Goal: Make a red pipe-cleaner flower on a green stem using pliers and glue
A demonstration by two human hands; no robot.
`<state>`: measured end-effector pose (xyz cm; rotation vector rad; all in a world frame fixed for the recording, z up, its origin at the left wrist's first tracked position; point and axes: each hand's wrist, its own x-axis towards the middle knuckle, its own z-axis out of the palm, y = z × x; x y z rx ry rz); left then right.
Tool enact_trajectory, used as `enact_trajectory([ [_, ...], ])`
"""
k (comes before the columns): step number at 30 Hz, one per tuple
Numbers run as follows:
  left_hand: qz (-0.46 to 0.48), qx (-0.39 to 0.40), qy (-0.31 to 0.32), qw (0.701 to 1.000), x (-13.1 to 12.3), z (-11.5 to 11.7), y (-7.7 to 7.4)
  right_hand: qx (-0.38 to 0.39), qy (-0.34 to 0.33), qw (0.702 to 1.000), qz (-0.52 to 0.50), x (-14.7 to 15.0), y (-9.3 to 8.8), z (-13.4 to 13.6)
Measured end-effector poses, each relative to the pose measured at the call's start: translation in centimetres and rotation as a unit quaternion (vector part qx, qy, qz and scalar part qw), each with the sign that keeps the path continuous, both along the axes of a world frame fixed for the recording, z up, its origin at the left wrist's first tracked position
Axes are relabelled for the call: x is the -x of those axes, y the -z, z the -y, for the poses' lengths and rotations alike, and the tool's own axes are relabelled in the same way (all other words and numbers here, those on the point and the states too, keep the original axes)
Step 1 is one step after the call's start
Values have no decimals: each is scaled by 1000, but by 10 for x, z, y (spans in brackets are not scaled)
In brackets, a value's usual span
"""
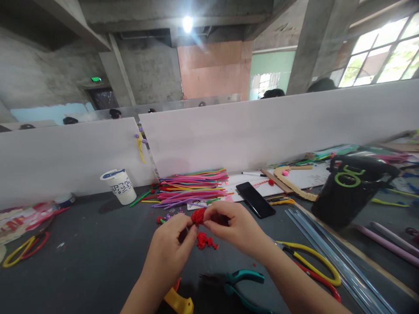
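Both hands meet over the middle of the dark table, pinching a small red fuzzy bundle (198,216) that looks like wound chenille stem. My left hand (172,242) grips its lower left side between thumb and fingers. From the right, my right hand (229,221) pinches its edge with thumb and forefinger. Below them on the table lies a crumpled red fuzzy piece (205,240). Teal-handled pliers (234,281) rest nearer to me, and a yellow-handled tool (179,301) is partly hidden by my left forearm.
Colourful chenille stems (193,187) are piled at the back beside a white cup (119,186). A black phone (255,199), clear rods (340,257), yellow-and-red scissors (314,261) and a large black tumbler (350,192) sit to the right. A white partition (222,139) stands behind.
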<state>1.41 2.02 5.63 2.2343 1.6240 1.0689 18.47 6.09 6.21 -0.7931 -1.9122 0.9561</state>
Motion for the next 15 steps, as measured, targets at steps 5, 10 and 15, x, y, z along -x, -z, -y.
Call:
enact_trajectory([
  [5,20,6,12,1000,0,-2,1,18,-7,1000,9,-1,1,-3],
  [10,15,-8,8,1000,0,0,4,-2,-1,1000,22,-1,1,-1],
  [15,15,-20,4,1000,3,-1,5,-35,2,999,41,-1,0,1],
])
